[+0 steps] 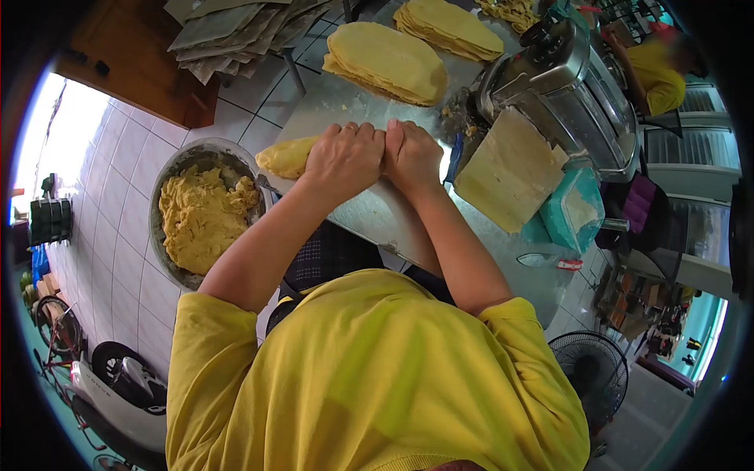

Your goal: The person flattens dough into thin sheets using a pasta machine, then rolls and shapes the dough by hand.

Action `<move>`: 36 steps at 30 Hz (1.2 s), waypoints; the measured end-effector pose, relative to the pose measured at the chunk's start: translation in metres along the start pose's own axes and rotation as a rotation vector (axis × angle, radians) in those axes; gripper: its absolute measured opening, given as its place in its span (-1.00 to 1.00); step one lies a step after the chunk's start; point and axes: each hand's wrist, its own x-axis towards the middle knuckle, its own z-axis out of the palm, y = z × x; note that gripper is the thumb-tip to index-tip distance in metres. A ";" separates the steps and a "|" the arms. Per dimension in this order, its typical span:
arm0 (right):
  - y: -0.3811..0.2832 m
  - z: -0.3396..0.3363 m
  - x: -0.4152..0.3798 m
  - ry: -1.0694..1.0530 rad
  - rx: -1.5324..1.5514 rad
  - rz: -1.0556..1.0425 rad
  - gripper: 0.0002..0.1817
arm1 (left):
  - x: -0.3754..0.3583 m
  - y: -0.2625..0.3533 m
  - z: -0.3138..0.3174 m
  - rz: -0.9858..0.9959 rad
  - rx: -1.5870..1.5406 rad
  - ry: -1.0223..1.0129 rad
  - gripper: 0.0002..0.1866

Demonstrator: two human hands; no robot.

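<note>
A lump of yellow dough (284, 157) lies at the table's left edge, its right end under my left hand (344, 155). The fingers of my left hand are curled round it. My right hand (412, 157) is closed right beside the left, thumb up, the two touching; what it grips, if anything, is hidden. Beyond my hands two stacks of flat yellow dough sheets (385, 63) (449, 30) rest on the metal table (357, 212). To the left a round metal bowl (157, 228) holds a big mass of rough dough (206, 220).
A metal machine (561, 94) stands at the right, with a beige sheet (509, 169), a teal container (573, 206) and a red-handled knife (550, 261) nearer. Stacked sheets (236, 31) are at the back left. Another person (656, 74) is at the far right, a fan (589, 373) below.
</note>
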 end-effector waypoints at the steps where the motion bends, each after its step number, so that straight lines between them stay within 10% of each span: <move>1: 0.004 0.001 0.002 -0.034 -0.001 0.043 -0.64 | 0.003 -0.001 0.003 0.003 -0.003 -0.006 -0.88; 7: 0.002 -0.004 0.006 -0.085 -0.001 0.101 -0.64 | 0.008 0.003 -0.004 -0.147 -0.092 -0.152 -0.78; 15: -0.010 -0.020 -0.030 0.027 0.211 -0.012 -0.71 | -0.034 0.009 -0.027 -0.027 -0.090 0.188 -0.40; 27: 0.008 0.014 0.036 -0.015 -0.054 -0.105 -0.66 | 0.021 -0.031 0.007 -0.120 -0.030 0.002 -0.85; 36: -0.004 -0.016 -0.011 -0.014 -0.062 -0.192 -0.81 | -0.022 0.010 -0.013 -0.051 0.028 0.238 -0.66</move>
